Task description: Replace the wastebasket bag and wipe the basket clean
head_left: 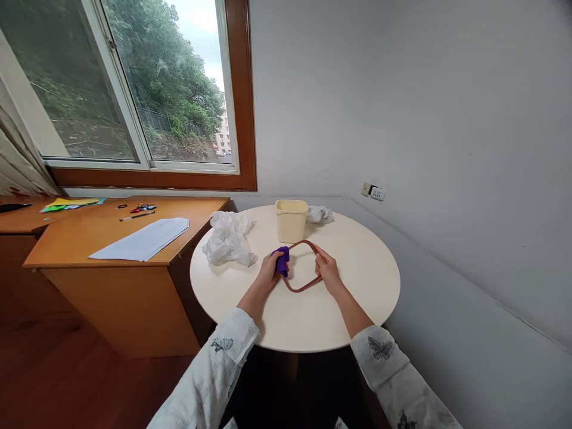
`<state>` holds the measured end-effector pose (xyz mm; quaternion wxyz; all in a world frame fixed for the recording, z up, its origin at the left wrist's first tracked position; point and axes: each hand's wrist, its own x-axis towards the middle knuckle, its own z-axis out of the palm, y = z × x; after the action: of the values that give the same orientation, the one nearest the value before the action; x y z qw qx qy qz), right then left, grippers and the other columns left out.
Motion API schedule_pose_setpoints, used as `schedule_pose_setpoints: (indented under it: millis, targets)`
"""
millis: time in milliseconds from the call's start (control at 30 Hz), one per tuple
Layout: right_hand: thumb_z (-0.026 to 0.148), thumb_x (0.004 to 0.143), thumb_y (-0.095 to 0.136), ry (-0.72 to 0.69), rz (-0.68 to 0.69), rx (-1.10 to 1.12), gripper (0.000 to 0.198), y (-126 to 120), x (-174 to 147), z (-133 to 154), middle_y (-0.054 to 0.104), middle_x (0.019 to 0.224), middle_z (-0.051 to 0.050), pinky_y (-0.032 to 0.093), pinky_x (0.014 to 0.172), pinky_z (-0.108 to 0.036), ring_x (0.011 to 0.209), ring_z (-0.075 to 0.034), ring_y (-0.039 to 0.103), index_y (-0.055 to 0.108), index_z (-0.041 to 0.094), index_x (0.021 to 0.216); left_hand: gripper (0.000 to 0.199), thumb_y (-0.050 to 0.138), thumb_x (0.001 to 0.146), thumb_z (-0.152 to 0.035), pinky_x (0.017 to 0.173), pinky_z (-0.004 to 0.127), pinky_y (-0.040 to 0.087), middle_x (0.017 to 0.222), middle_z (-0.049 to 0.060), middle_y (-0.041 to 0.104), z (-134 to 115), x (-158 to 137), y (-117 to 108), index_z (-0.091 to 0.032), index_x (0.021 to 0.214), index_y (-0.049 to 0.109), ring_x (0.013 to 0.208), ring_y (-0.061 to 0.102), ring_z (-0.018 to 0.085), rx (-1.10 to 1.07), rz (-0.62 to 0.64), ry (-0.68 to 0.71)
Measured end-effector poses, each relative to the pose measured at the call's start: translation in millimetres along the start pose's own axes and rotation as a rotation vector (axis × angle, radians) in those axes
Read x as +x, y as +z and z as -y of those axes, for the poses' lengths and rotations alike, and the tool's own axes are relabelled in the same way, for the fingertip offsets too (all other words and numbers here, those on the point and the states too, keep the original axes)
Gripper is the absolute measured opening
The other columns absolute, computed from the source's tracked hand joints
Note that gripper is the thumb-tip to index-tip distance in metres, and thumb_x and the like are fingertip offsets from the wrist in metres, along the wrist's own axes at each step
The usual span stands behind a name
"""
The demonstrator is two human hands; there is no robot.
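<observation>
A narrow brown strap [298,290], which looks like leather, forms a loop above the round table. My left hand [267,269] is closed on a bunched purple cloth [283,260], which lies against the strap's left side; whether it wraps fully around the strap I cannot tell. On the opposite side, my right hand [328,269] grips the strap with curled fingers. Beyond both hands stands a cream plastic bin [291,221].
The round white table [366,262] carries a crumpled white plastic bag [230,238] at left and a greyish bundle [320,214] behind the bin. A wooden desk [102,286] adjoins on the left, with papers [145,238], a pen [136,215] and small items.
</observation>
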<state>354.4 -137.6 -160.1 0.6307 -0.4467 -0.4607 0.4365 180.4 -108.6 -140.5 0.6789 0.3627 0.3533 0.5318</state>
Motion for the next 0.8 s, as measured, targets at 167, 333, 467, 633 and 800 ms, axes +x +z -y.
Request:
schedule_pose_setpoints:
  millis: [167,333,467,633,800]
  targets:
    - [0.043,0.076,0.051,-0.075,-0.012,-0.038,0.055,3.8,-2.4,4.9,0.029,0.057,0.007,0.022,0.041,-0.021,0.044,-0.006,0.023,0.051,0.02,0.125,0.015,0.061,0.069,-0.023,0.043,0.024,0.044,0.056,0.001,0.057,1.3,2.3,0.1,-0.013,0.079,0.055,0.046,0.053,0.011,0.062,-0.048,0.089]
    - [0.043,0.078,0.048,-0.134,-0.009,-0.088,0.054,4.8,-2.6,5.0,0.029,0.057,0.006,0.024,0.041,-0.022,0.044,-0.006,0.024,0.049,0.019,0.127,0.025,0.066,0.067,-0.029,0.046,0.024,0.045,0.061,0.003,0.06,3.8,6.9,-3.5,-0.013,0.085,0.061,0.052,0.055,0.012,0.135,-0.04,0.158]
    - [0.044,0.078,0.049,-0.133,0.001,-0.083,0.055,3.8,-1.2,1.1,0.029,0.056,0.007,0.024,0.04,-0.022,0.044,-0.006,0.023,0.05,0.018,0.127,0.032,0.07,0.065,-0.033,0.051,0.023,0.046,0.067,0.005,0.063,3.8,10.3,-6.9,-0.013,0.089,0.063,0.059,0.057,0.013,0.187,0.02,0.168]
    - [0.044,0.078,0.049,-0.119,0.027,-0.074,0.053,3.9,-1.1,1.4,0.027,0.054,0.007,0.021,0.04,-0.022,0.044,-0.007,0.021,0.052,0.019,0.125,0.036,0.072,0.062,-0.035,0.052,0.024,0.045,0.066,0.005,0.063,-1.0,15.7,-10.7,-0.011,0.087,0.064,0.056,0.057,0.013,0.258,0.084,0.129]
    - [0.044,0.076,0.052,-0.079,0.031,-0.069,0.052,5.6,-1.4,2.2,0.027,0.053,0.007,0.021,0.04,-0.023,0.043,-0.007,0.021,0.055,0.019,0.122,0.041,0.074,0.06,-0.035,0.055,0.025,0.044,0.071,0.007,0.066,-10.3,20.6,-7.0,-0.009,0.09,0.066,0.058,0.057,0.013,0.358,0.131,0.087]
